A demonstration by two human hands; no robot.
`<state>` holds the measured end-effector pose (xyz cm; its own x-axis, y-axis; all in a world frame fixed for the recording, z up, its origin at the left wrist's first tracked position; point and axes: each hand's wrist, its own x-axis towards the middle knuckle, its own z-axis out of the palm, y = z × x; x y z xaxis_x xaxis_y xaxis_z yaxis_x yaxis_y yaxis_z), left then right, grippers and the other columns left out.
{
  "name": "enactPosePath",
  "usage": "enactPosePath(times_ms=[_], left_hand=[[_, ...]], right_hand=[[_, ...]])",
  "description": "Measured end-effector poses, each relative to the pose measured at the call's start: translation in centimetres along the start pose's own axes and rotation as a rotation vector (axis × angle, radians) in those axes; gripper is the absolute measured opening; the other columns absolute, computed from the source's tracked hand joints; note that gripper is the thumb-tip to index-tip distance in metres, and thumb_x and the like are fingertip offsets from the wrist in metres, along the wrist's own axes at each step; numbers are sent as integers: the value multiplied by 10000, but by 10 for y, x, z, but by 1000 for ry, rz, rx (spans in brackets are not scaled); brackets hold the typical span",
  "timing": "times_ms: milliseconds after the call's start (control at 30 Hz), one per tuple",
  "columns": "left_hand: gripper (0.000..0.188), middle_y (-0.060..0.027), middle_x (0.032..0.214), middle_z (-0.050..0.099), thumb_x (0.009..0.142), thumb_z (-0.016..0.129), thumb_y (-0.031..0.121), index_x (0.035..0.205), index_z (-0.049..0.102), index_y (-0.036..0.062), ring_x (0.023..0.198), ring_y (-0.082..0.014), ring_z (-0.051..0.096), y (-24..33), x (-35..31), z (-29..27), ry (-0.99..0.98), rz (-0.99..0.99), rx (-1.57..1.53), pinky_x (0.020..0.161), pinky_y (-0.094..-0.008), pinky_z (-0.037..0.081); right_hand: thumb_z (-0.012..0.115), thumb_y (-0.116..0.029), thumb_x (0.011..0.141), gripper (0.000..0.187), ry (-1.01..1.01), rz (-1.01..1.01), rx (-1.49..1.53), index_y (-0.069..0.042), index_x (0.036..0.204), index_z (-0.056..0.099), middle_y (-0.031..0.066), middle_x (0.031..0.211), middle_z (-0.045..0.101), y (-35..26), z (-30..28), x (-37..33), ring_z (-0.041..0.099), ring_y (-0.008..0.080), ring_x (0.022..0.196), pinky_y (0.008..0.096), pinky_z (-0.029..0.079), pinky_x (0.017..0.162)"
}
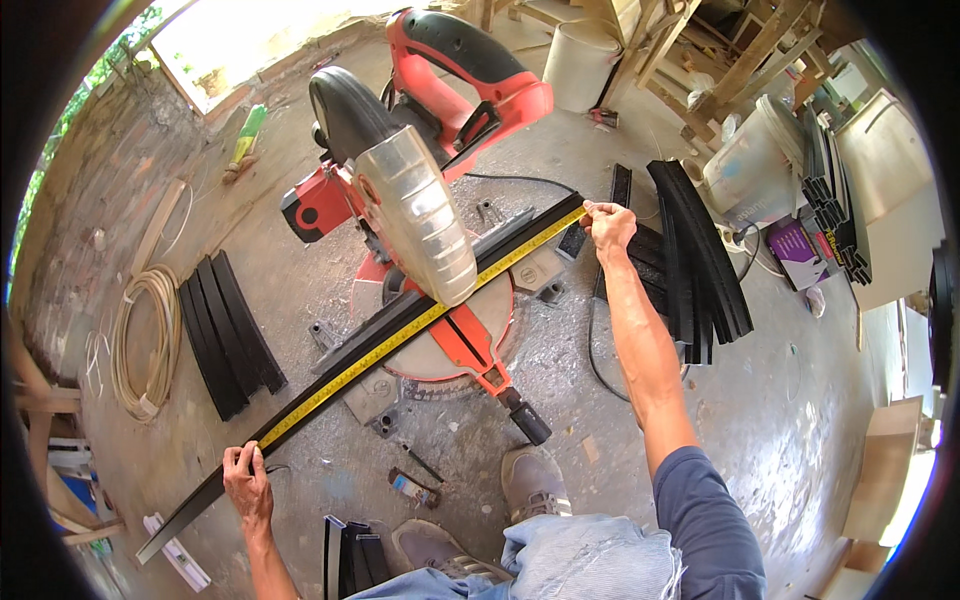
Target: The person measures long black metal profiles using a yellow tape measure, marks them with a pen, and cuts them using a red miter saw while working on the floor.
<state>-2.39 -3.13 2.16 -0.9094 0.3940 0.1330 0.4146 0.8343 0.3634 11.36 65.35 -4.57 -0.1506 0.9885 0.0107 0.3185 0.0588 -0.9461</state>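
A long black metal profile (pixel 198 507) lies slantwise across the base of a red mitre saw (pixel 468 345). Along its near edge runs the yellow blade of a tape measure (pixel 352 376). My left hand (pixel 247 490) is closed at the blade's lower left end, fingers and thumb gripping it against the profile; the profile sticks out beyond this hand. At the upper right end, my right hand (pixel 610 230) pinches the blade beside the profile's end. The saw's clear blade guard (pixel 420 215) stands above the middle of both. No tape case shows.
Black profile pieces lie left (pixel 228 330) and right (pixel 690 260) of the saw. A coiled hose (pixel 150 340), a pencil (pixel 422 462) and a small brush-like item (pixel 412 488) are on the floor. A bucket (pixel 755 165) stands at right; the saw's cable (pixel 592 350) loops below my right arm.
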Motion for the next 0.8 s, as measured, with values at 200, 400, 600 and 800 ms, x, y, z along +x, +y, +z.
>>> enactPosePath(times_ms=[200,400,600,800], left_hand=[[198,-147,946,591,946,620,134,1078,708,15,894,-317,605,7,-4,7,-9,-27,16,791,-410,495],[202,-143,1047,613,949,620,105,1105,703,8,982,-308,598,4,-17,13,34,28,44,845,-409,494],[223,-164,1182,626,952,625,114,1139,714,31,1075,-321,596,-7,-29,22,84,49,60,919,-402,495],[255,-182,1184,626,948,624,121,1177,710,47,1106,-341,584,-7,-25,32,72,89,91,947,-415,481]], right_hand=[[788,-171,862,179,26,-62,-156,-1,825,744,64,640,707,11,-4,14,645,110,529,267,510,510],[772,-187,892,197,-100,-10,0,3,877,726,71,762,717,28,-2,13,677,144,615,271,533,553],[706,-193,944,206,-229,31,209,13,954,711,77,794,711,39,-8,19,674,153,649,285,559,596],[655,-145,941,189,49,-87,224,18,1036,665,37,820,660,37,-26,-11,599,104,669,243,475,612]])
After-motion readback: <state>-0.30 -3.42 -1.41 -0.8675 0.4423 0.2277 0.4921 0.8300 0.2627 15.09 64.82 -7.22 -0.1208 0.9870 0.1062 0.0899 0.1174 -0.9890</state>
